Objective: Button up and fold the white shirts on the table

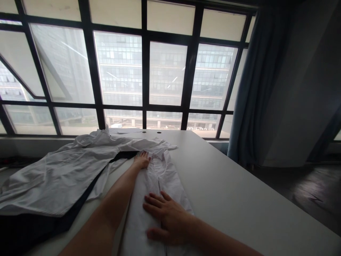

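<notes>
- The white shirt lies on the white table, in front of the person, as a long narrow shape with its collar at the far end.
- The left hand is at this far end, beside the collar; it rests palm down on the cloth, with fingers stretched and the grip released.
- The right hand is nearer to the person, palm down over the middle part of the shirt. Its fingers are spread and the thumb is apart, so it grasps nothing; how strongly it presses, I cannot tell.
- To the left of the shirt, other white garments lie in a loose, wrinkled heap, and a dark cloth shows from under their edge.
- Behind the table there is a large window with black frames, and a blue curtain hangs on its right side.
</notes>
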Demonstrator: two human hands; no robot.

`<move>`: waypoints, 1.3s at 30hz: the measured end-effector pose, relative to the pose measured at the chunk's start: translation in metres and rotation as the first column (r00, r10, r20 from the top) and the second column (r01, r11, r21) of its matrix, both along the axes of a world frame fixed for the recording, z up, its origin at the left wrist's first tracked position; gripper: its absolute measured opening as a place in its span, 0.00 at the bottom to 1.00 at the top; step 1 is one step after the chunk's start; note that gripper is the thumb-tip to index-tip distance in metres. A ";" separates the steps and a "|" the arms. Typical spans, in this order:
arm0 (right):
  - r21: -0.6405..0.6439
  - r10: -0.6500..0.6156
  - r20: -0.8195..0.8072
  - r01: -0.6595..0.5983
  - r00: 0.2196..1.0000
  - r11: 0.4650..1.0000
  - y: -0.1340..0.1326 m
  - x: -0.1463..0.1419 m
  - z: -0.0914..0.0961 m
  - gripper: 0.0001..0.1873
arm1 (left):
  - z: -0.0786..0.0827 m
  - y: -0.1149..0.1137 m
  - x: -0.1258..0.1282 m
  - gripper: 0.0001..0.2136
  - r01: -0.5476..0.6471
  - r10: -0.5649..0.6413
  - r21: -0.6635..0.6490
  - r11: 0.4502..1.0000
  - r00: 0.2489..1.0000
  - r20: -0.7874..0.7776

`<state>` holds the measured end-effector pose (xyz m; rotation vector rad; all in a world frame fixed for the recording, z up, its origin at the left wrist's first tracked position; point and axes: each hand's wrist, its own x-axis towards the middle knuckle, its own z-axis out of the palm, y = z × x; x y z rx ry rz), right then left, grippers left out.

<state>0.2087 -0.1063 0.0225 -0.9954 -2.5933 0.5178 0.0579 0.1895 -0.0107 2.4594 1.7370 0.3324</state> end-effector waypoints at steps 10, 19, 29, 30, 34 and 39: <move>0.201 -0.405 -0.168 0.433 0.899 0.879 0.070 0.059 0.004 0.23 | 0.043 -0.140 0.006 0.23 0.436 -0.458 0.212 0.875 0.887 0.062; 0.186 -0.317 0.155 0.288 0.936 0.939 0.161 0.079 -0.019 0.28 | 0.030 -0.209 -0.008 0.31 0.766 -0.760 -0.019 0.643 0.640 0.110; 0.125 -0.545 0.306 0.535 0.781 0.836 0.257 0.074 -0.025 0.31 | 0.026 -0.202 -0.010 0.33 0.768 -0.755 -0.030 0.639 0.635 0.164; 0.116 -0.563 0.309 0.557 0.767 0.822 0.264 0.073 -0.026 0.32 | 0.027 -0.202 -0.010 0.33 0.767 -0.754 -0.034 0.641 0.637 0.163; 0.086 -0.633 0.313 0.643 0.708 0.761 0.283 0.071 -0.027 0.32 | 0.029 -0.204 -0.010 0.33 0.763 -0.751 -0.033 0.646 0.642 0.154; 0.128 -0.723 0.244 0.717 0.647 0.685 0.292 0.067 -0.028 0.31 | 0.028 -0.200 -0.010 0.31 0.768 -0.730 -0.035 0.640 0.621 0.285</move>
